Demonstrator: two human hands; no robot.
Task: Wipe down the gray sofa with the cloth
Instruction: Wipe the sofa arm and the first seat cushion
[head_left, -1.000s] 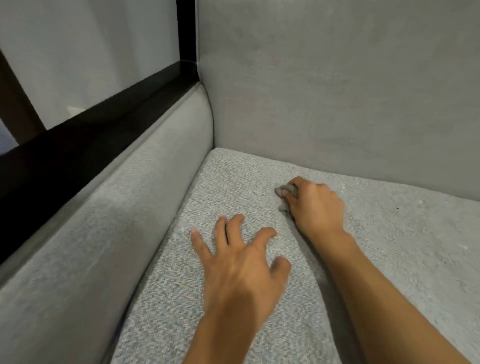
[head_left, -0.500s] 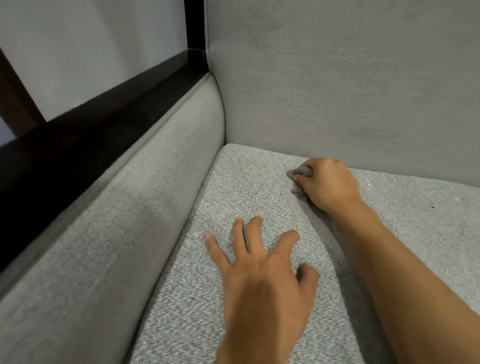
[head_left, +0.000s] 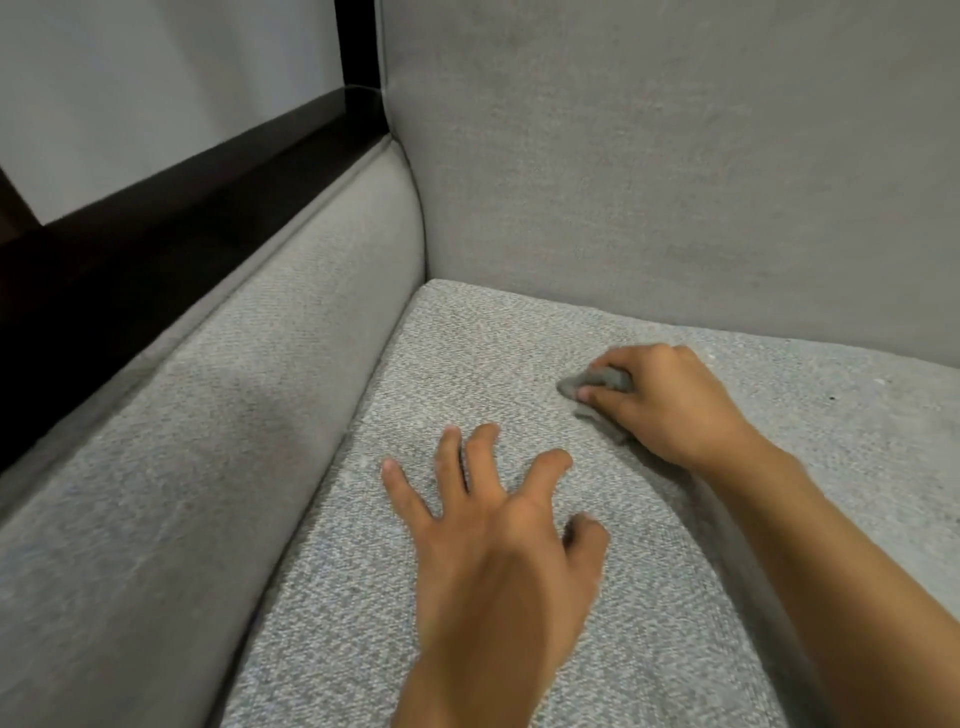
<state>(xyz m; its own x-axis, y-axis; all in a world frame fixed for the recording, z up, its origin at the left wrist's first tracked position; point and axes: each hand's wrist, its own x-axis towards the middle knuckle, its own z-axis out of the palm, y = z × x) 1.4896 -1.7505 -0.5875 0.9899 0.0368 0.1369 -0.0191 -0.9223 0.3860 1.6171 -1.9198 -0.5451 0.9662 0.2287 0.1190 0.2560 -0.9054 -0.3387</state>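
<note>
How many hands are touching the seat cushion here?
2. The left hand is spread flat on the seat cushion; the right hand presses the cloth farther back.

Seat cushion (head_left: 519, 332) is bare toward 12 o'clock, ending at the upright backrest (head_left: 649, 166). Padded armrest (head_left: 208, 415) walls off 9 o'clock. Open seat extends toward 3 o'clock.
</note>
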